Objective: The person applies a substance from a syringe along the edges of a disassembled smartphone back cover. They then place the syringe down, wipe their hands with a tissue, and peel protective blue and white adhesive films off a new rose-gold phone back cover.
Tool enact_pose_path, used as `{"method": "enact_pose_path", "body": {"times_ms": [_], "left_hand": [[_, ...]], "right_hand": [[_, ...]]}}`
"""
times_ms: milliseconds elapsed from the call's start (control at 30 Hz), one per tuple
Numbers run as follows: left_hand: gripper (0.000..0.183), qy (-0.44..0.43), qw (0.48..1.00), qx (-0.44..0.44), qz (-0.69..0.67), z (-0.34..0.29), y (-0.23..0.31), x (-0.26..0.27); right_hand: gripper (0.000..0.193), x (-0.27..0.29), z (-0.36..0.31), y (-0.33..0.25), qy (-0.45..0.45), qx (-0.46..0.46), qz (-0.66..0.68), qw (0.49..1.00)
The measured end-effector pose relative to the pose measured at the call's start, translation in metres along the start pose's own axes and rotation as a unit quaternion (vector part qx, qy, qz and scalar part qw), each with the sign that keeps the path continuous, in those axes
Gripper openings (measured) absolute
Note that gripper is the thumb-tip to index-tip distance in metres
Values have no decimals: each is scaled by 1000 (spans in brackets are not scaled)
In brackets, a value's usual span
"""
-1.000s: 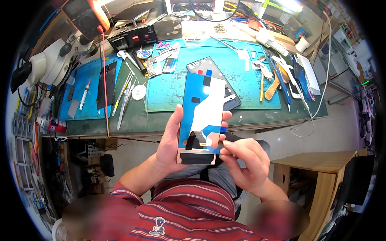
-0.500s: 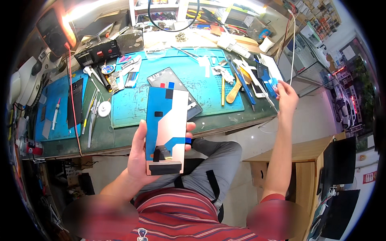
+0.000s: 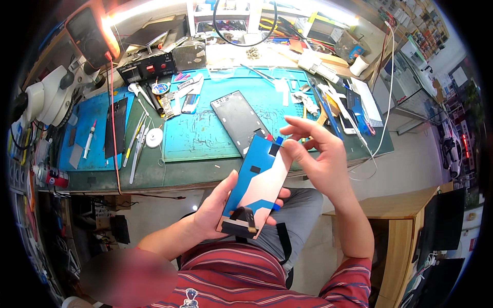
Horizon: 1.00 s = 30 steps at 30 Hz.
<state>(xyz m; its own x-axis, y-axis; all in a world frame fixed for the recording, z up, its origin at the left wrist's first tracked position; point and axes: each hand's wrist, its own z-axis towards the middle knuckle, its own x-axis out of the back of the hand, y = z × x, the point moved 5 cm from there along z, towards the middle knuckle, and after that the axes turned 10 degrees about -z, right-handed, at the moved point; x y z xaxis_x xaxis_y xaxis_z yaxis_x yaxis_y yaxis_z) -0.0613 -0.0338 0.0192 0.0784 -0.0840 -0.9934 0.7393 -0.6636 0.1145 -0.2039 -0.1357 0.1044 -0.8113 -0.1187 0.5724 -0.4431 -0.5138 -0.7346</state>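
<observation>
My left hand [image 3: 213, 210] holds a phone display panel [image 3: 267, 182] from below, thumb along its left edge and fingertips at its right edge. The panel is tilted, its back facing up, with blue film, a pale pink area and a black flex cable [image 3: 245, 214] near the lower end. Small red and blue pull tabs stick out at its top edge. My right hand [image 3: 321, 154] is at the top right corner, thumb beside the blue tab [image 3: 279, 139], fingers apart. Behind the panel a dark grey phone frame [image 3: 239, 115] lies on the blue mat.
The blue work mat [image 3: 190, 136] covers much of the bench. Tweezers and slim tools [image 3: 137, 149], a white spool [image 3: 154, 137] and a syringe [image 3: 89, 139] lie left. Pliers, a brush and phone parts [image 3: 354, 102] crowd the right. A white cable [image 3: 391, 87] hangs there.
My right hand has come from the phone parts at the right of the bench to the panel's top corner. The panel has tilted clockwise in my left hand, and the view has shifted.
</observation>
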Motion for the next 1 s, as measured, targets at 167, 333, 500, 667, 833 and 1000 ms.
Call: {"method": "enact_pose_path", "body": {"times_ms": [167, 333, 500, 667, 833, 1000], "left_hand": [[76, 23, 999, 3, 39, -4, -2, 1], [73, 39, 992, -34, 113, -2, 0, 3], [72, 91, 981, -52, 162, -6, -2, 11], [74, 99, 973, -90, 189, -8, -2, 7], [68, 92, 977, -91, 172, -9, 1, 7], [66, 119, 978, -87, 149, -11, 2, 5]], "right_hand": [[37, -1, -2, -12, -10, 13, -78, 997], [36, -3, -8, -37, 25, 110, -159, 981], [32, -8, -19, -43, 28, 54, -93, 994], [19, -16, -30, -45, 28, 30, -12, 999], [20, -22, -39, -51, 17, 47, 12, 999], [25, -24, -45, -58, -16, 155, -18, 988]]}}
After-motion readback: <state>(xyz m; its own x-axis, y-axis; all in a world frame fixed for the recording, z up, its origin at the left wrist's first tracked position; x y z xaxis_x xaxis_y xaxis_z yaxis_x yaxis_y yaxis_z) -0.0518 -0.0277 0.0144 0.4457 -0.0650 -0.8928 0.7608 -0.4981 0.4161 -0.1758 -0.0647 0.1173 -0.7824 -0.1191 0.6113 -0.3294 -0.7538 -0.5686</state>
